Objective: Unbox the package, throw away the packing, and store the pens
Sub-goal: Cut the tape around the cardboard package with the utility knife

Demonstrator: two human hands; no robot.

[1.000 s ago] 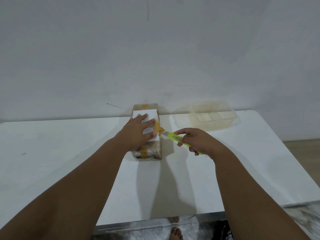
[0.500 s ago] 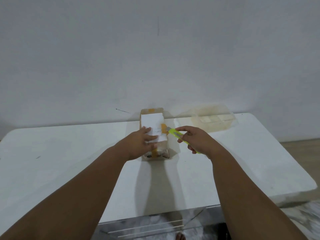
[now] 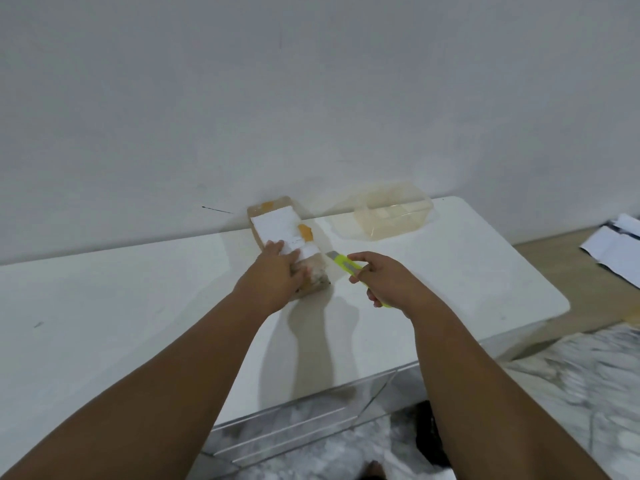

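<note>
The rectangular brown cardboard package [image 3: 290, 226], orange-taped, lies on the smooth white worktop [image 3: 138, 306]. The print on its white paper label is illegible. The left hand [image 3: 273, 282] presses its near end, fingers extended. The right hand [image 3: 386, 284] fingers grip a yellow-green plastic utility knife [image 3: 346, 264], blade just beside the package.

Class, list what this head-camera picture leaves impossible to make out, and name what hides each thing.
Head view throughout.
What the package holds: its taped wrapping hides it; no pens show.
Writing on the label: too small, blurred.
Near end of the package: under the left hand.
Back of the cutter: inside the grip of the right hand.
The papers on the floor: cut off by the right edge.
</note>
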